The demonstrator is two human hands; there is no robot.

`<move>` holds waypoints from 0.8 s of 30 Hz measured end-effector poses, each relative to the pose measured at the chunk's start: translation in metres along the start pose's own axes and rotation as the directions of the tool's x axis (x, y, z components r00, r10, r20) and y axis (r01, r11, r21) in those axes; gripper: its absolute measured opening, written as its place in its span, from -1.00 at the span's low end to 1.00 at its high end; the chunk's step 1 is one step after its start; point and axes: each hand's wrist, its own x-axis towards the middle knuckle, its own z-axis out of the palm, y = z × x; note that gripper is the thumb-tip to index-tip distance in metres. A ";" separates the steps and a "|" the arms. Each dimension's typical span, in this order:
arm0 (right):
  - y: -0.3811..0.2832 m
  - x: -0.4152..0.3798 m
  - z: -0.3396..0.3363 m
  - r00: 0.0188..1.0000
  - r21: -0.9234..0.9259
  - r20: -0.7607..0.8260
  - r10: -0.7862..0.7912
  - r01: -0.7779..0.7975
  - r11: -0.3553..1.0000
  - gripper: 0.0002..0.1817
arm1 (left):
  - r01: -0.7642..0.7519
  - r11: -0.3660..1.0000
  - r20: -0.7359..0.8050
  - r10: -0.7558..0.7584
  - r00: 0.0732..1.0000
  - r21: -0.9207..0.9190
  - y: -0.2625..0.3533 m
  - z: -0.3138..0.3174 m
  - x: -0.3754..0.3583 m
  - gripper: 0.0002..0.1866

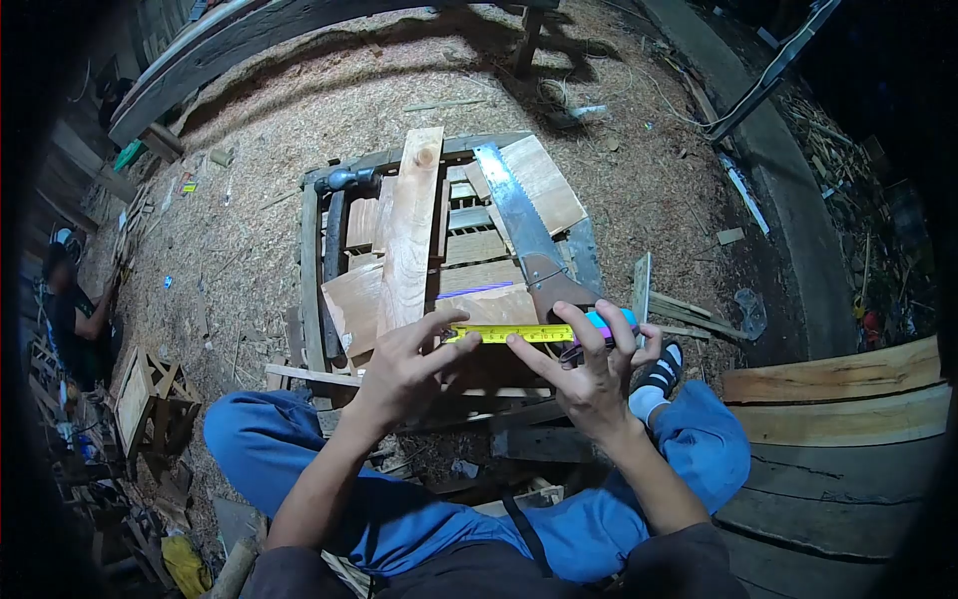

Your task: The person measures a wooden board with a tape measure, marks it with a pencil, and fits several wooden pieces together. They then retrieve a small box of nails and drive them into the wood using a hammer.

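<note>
Tape measure [519, 333]: stretched flat across small board [489, 304] at crate [311, 290] front edge, 6 o'clock of handsaw [524, 235]. Left hand [404, 364] fingers pinching blade end; right hand [589, 374] fingers curled around case. Blade light, springy, probably sharp-edged; best held at case. Open sawdust floor [299, 110] toward 12 o'clock.

Yellow tape measure [519, 333] stretched flat across wooden board [491, 305], blue case right.

a: what does the person wear?
b: blue trousers [329, 469], a dark top at the bottom edge, bare forearms, one white sock [644, 401] and a black sandal [663, 371] with white stripes.
</note>
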 end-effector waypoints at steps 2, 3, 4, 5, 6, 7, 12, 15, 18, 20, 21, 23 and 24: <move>0.000 0.000 0.000 1.000 0.005 -0.001 0.005 -0.005 1.000 -0.59 | -0.022 0.998 0.027 0.020 0.999 0.053 0.004 0.000 0.003 -0.45; 0.000 0.001 0.000 1.000 0.005 -0.002 0.005 -0.005 1.000 -0.59 | -0.044 0.994 0.056 0.038 0.998 0.103 0.007 -0.001 0.005 -0.39; 0.000 0.002 0.000 1.000 0.019 -0.015 0.005 -0.005 1.000 -0.60 | -0.043 0.994 0.057 0.038 0.998 0.102 0.009 -0.001 0.006 -0.39; -0.001 0.003 -0.001 1.000 0.034 -0.027 0.006 -0.005 0.999 -0.60 | -0.045 0.989 0.091 0.033 0.995 0.138 0.010 -0.002 0.006 -0.37; -0.001 0.003 -0.002 1.000 0.034 -0.024 0.007 -0.006 0.999 -0.60 | -0.048 0.984 0.125 0.026 0.992 0.174 0.012 -0.002 0.006 -0.34; -0.001 0.003 -0.002 1.000 0.026 -0.023 0.008 -0.007 1.000 -0.61 | -0.046 0.984 0.126 0.024 0.992 0.172 0.012 -0.001 0.006 -0.34; -0.002 -0.001 -0.001 0.998 0.078 0.008 0.068 -0.069 0.995 -0.49 | -0.062 0.983 0.126 0.040 0.991 0.174 0.010 -0.001 0.007 -0.34; -0.002 -0.002 0.001 0.998 0.092 -0.014 0.064 -0.062 0.994 -0.51 | -0.071 0.983 0.133 0.048 0.990 0.168 0.006 -0.001 0.001 -0.38; -0.003 -0.003 0.002 0.996 0.124 -0.041 0.078 -0.072 0.990 -0.56 | -0.097 0.989 0.074 0.089 0.993 0.109 0.007 -0.002 0.003 -0.27; -0.002 -0.004 0.004 0.996 0.123 -0.054 0.074 -0.067 0.990 -0.61 | -0.097 0.989 0.077 0.089 0.993 0.108 0.006 -0.002 0.002 -0.28; -0.001 -0.004 0.003 0.996 0.123 -0.054 0.071 -0.064 0.990 -0.61 | -0.098 0.989 0.078 0.090 0.993 0.111 0.006 -0.002 0.002 -0.29; -0.001 -0.003 0.003 0.995 0.133 -0.062 0.081 -0.072 0.988 -0.64 | -0.091 0.989 0.083 0.082 0.993 0.113 0.006 -0.002 0.001 -0.29; -0.001 -0.003 0.003 0.995 0.135 -0.063 0.079 -0.070 0.988 -0.64 | -0.085 0.990 0.089 0.075 0.993 0.114 0.006 -0.002 0.000 -0.29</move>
